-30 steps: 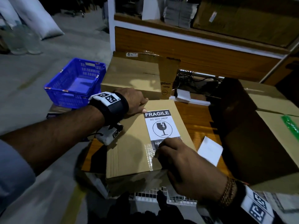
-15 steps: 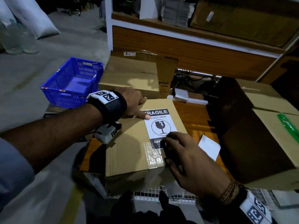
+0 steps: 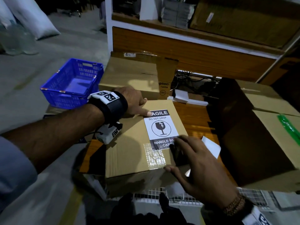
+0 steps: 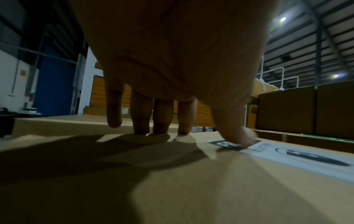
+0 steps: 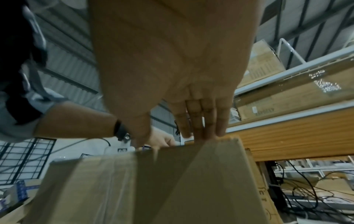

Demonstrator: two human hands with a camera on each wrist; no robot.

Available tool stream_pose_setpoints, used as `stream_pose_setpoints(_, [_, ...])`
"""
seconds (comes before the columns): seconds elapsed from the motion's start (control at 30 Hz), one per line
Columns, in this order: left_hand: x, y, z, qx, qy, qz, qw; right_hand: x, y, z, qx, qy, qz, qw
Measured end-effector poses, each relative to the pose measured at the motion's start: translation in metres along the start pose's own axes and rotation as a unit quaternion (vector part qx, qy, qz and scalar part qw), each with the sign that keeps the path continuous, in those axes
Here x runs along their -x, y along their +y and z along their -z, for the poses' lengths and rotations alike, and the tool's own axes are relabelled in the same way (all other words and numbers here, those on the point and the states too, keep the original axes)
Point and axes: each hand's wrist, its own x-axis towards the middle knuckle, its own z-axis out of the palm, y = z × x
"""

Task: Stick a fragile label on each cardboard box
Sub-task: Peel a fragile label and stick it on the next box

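A small cardboard box [image 3: 129,151] lies in front of me with a white and black fragile label [image 3: 159,127] flat on its top. My left hand [image 3: 134,103] rests on the box's far left part, its thumb pressing the label's upper left corner [image 4: 237,141] while the straight fingers [image 4: 161,121] touch the cardboard. My right hand [image 3: 191,159] lies flat with straight fingers over the label's lower right corner and the box's near right edge [image 5: 210,145]. A strip of clear tape [image 3: 154,157] sits below the label.
A larger cardboard box [image 3: 129,75] stands behind, a big one [image 3: 267,143] at the right. A blue plastic crate [image 3: 73,83] is at the left. White backing papers [image 3: 211,147] lie on the wooden table [image 3: 194,117]. A shelf unit [image 3: 194,38] stands behind.
My right hand slid from the label's lower edge toward the box's near right corner, fingers spread flat. My left thumb moved onto the label's upper left corner.
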Motion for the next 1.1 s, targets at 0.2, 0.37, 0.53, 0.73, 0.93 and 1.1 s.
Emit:
stream_pose_setpoints(0.2, [0.005,0.004,0.000,-0.028,-0.001,0.006,1.000,-0.003,-0.003,-0.032,0.029,-0.042,0.005,0.999])
stream_pose_setpoints(0.37, [0.003,0.000,0.004,-0.029,-0.009,0.003,1.000,-0.003,-0.007,-0.026,0.035,-0.003,0.005,0.999])
stream_pose_setpoints(0.53, [0.000,-0.001,0.001,-0.014,0.011,-0.003,1.000,-0.002,-0.011,-0.012,-0.011,0.040,0.027,0.999])
stream_pose_setpoints(0.73, [-0.002,0.003,-0.003,-0.059,0.001,-0.012,0.998,-0.025,-0.025,-0.013,-0.054,0.011,0.058,0.997])
stream_pose_setpoints(0.93, [0.003,0.002,-0.004,-0.027,0.007,-0.011,1.000,-0.015,-0.034,-0.023,-0.050,0.013,0.068,0.996])
stream_pose_setpoints(1.1, [0.010,0.006,0.000,-0.027,-0.001,-0.015,1.000,-0.016,-0.031,-0.020,-0.073,0.042,0.064,0.994])
